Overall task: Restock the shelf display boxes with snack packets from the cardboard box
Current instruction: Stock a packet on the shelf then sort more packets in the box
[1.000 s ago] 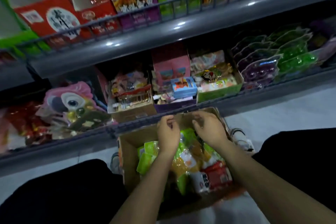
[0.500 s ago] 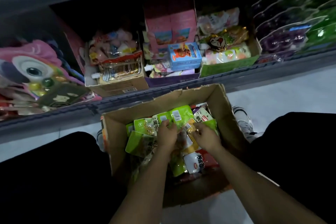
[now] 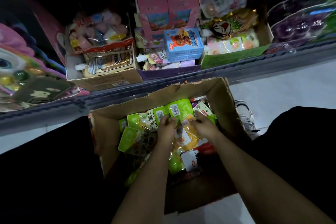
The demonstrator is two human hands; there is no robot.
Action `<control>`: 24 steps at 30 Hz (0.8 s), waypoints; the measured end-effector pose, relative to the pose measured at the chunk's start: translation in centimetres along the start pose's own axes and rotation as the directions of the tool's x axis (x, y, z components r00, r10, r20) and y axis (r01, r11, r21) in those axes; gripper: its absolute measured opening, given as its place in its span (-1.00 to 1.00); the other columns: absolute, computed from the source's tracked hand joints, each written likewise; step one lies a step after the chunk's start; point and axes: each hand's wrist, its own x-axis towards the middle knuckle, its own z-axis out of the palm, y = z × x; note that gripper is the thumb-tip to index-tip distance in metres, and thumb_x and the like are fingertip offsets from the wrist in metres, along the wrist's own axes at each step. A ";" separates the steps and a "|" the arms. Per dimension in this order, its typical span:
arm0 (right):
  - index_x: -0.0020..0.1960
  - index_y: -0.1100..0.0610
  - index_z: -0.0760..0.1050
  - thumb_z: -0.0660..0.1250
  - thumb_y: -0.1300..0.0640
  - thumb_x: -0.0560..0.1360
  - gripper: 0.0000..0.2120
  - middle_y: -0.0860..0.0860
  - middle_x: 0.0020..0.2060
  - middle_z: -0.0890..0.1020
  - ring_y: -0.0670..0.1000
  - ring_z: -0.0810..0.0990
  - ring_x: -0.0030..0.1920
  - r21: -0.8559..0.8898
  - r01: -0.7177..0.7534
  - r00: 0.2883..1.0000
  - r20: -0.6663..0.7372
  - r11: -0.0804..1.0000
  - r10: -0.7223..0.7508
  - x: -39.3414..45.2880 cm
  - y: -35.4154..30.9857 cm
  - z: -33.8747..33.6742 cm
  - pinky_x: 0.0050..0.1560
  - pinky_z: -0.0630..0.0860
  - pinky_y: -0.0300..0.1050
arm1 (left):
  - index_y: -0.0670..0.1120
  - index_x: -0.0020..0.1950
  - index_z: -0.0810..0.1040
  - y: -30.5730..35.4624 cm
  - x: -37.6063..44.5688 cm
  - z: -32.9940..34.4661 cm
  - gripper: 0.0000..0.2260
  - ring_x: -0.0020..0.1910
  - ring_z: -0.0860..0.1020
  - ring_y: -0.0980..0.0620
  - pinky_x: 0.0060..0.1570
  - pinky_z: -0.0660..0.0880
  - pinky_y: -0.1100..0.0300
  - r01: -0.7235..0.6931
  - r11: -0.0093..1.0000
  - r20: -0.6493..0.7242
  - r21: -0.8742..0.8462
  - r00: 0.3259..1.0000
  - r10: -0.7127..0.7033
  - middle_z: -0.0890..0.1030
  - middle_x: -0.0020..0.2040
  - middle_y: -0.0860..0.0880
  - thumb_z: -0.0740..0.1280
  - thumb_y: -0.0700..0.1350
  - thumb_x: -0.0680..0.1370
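Note:
An open cardboard box (image 3: pixel 225 100) with a torn rim sits on the floor between my knees. It holds several snack packets: green ones (image 3: pixel 138 120), yellow ones (image 3: pixel 190 142) and white-and-red ones (image 3: pixel 190 160). Both my hands are inside it, close together over the pile. My left hand (image 3: pixel 166 129) curls its fingers on a green packet (image 3: pixel 179 109) at the back of the pile. My right hand (image 3: pixel 204 127) grips the top of a yellow packet (image 3: pixel 187 122). Above, the bottom shelf carries a brown display box (image 3: pixel 109 80), a purple one (image 3: pixel 169 73) and a green one (image 3: pixel 234 58).
A grey shelf rail (image 3: pixel 236 72) runs just behind the cardboard box. Pink cartons (image 3: pixel 167 5) stand at the back of the purple display box, with a blue carton (image 3: pixel 183 43) in front. A pink toy pack (image 3: pixel 20 71) lies left, jelly cups (image 3: pixel 300 23) right. One shoe (image 3: pixel 245 116) shows beside the box.
The view has tilted down and closer to the box. Both hands dropped from the box's far rim into the packets and took hold of some.

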 end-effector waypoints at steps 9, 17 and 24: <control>0.37 0.19 0.36 0.23 0.17 0.58 -0.63 0.20 0.03 0.59 -0.08 0.44 -0.34 0.352 0.003 0.998 -0.066 0.936 0.021 -1.2 -0.9 -0.3 -0.37 0.37 -0.27 | -0.09 0.17 0.57 1.4 -0.8 0.1 -0.70 0.09 0.54 -0.05 0.18 0.47 0.03 0.090 0.971 -0.068 -0.223 0.992 -0.108 0.61 0.08 -0.06 0.33 0.05 0.54; 0.13 0.41 0.46 0.25 0.08 0.57 -0.63 0.24 -0.11 0.58 0.10 0.62 -0.14 0.571 0.122 0.977 -0.212 0.812 0.002 -4.6 -3.2 -0.1 -0.10 0.53 -0.08 | -0.08 0.04 0.61 3.3 -3.9 -0.7 -0.70 -0.07 0.54 0.10 0.11 0.49 0.11 -0.010 0.942 -0.081 -0.335 0.997 -0.018 0.59 0.06 -0.03 0.29 0.13 0.54; 0.19 0.33 0.46 0.24 -0.07 0.55 -0.53 0.18 0.05 0.58 0.07 0.62 0.06 0.660 0.206 0.978 -0.136 0.723 -0.155 -9.1 -4.7 -2.1 0.07 0.53 -0.13 | -0.21 0.29 0.44 5.7 -8.6 -2.9 -0.51 0.13 0.52 -0.03 0.08 0.49 0.21 0.017 0.839 0.095 -0.543 0.995 0.041 0.50 0.21 -0.14 0.25 0.15 0.54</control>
